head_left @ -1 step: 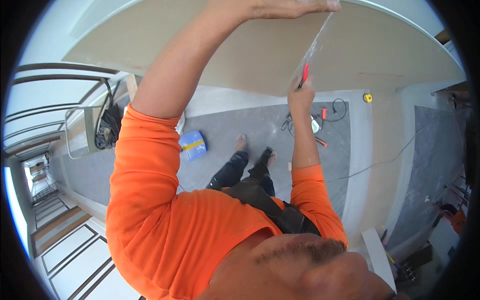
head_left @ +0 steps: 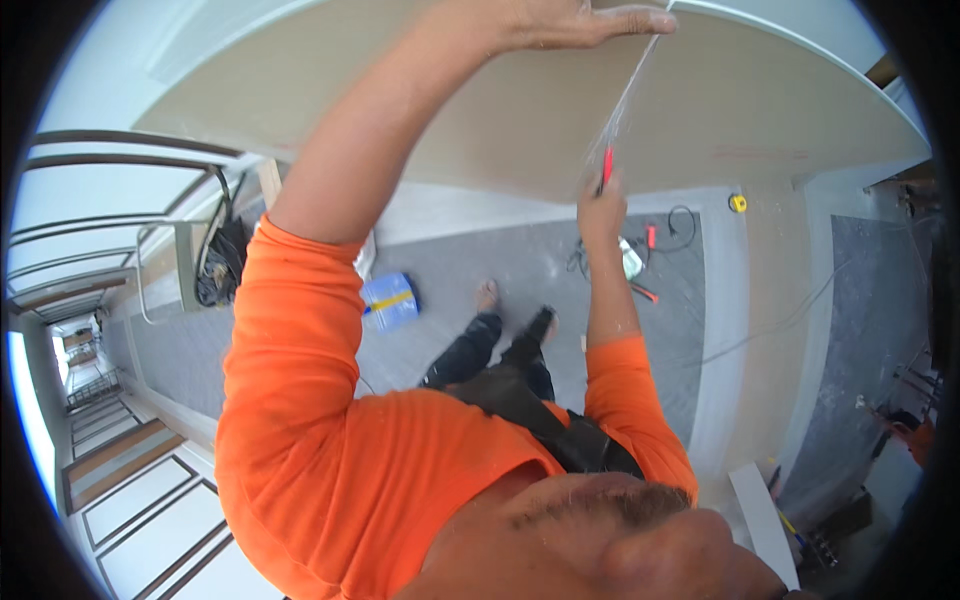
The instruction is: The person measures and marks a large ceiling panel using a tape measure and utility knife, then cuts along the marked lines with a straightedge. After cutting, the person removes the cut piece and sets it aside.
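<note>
On my feed, a blue package (head_left: 391,302) lies below-left of both hands. The left hand (head_left: 560,24) rests against the beige panel (head_left: 480,135), thumb outstretched; I can't tell its grip. Below it, the right hand (head_left: 601,210) clasps a red-and-black tool (head_left: 607,166); a yellow tape measure (head_left: 738,203) sits to the right.

The frame's top crops the left hand (head_left: 565,25), while the right hand (head_left: 602,207) covers part of the red tool (head_left: 608,164) (tip indistinct).
</note>
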`<state>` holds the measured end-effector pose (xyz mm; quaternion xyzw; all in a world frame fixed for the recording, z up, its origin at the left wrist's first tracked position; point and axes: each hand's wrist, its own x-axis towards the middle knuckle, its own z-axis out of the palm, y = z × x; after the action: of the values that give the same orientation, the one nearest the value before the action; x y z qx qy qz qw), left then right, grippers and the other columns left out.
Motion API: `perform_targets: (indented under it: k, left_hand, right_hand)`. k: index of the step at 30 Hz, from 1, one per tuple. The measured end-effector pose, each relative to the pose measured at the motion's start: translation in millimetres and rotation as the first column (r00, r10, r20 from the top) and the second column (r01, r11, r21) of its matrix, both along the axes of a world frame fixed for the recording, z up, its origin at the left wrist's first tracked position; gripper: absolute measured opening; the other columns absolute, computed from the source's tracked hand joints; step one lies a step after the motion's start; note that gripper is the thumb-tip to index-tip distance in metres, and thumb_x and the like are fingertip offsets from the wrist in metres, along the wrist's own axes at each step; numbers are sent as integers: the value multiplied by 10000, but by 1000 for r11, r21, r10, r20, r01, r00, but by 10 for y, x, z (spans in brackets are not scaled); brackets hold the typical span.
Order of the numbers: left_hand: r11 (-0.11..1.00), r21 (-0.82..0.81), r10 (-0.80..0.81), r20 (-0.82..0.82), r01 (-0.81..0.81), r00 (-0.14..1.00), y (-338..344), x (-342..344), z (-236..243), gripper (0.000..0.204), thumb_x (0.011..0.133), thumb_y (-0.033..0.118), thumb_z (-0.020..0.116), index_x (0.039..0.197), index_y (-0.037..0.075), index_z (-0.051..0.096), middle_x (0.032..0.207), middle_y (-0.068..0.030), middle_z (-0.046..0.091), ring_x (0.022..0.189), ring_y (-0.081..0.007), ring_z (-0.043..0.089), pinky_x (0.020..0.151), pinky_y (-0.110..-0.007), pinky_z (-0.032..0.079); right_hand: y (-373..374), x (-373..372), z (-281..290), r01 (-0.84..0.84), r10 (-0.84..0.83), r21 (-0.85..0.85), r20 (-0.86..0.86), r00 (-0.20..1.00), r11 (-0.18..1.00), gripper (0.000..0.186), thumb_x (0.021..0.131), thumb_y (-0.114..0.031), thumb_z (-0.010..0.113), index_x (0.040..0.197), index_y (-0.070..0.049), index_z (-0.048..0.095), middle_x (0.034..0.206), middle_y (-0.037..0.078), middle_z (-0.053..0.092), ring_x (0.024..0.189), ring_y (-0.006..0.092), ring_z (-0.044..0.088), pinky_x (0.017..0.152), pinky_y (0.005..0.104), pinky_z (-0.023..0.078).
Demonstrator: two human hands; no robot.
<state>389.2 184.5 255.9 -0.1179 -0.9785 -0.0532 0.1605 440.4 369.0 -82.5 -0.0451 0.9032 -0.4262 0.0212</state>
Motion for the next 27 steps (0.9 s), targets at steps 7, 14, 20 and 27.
perform_targets:
  k: [7,14,20,27]
  left_hand:
    - [993,-34,-119,-264,114,957,350,-286,-261,359,933,349,617,901,-1,690,751,-242,661,783,-416,684,752,-527,533]
    - [896,406,-129,-152,181,980,268,-312,-142,551,1018,423,419,1054,-39,716,938,-296,704,907,-434,680,858,-497,525]
    - [732,664,-52,-174,156,983,143,-584,-81,582,1041,428,388,1150,-58,689,1078,-280,697,990,-409,653,906,-455,501]
    - [806,523,-114,-323,277,940,130,-569,-209,539,1040,400,402,1204,-36,673,1131,-293,659,1102,-416,598,997,-462,448]
  right_hand:
    - [1284,1442,-1936,-13,-71,189,430,900,982,490,1029,-218,480,1481,-30,449,1131,305,675,1066,471,652,888,493,506]
    - [464,193,618,-70,13,-286,-197,980,956,397,1071,-238,467,1325,62,528,1140,289,629,1037,439,610,880,464,488]
    - [66,-463,2004,-199,-44,-353,-575,817,914,369,1049,-210,520,1304,56,545,1093,304,674,1005,490,658,855,499,531]
    - [-158,-620,1923,-177,-50,-320,-593,804,931,367,1039,-192,523,1332,29,527,1035,290,696,958,479,678,817,515,542]
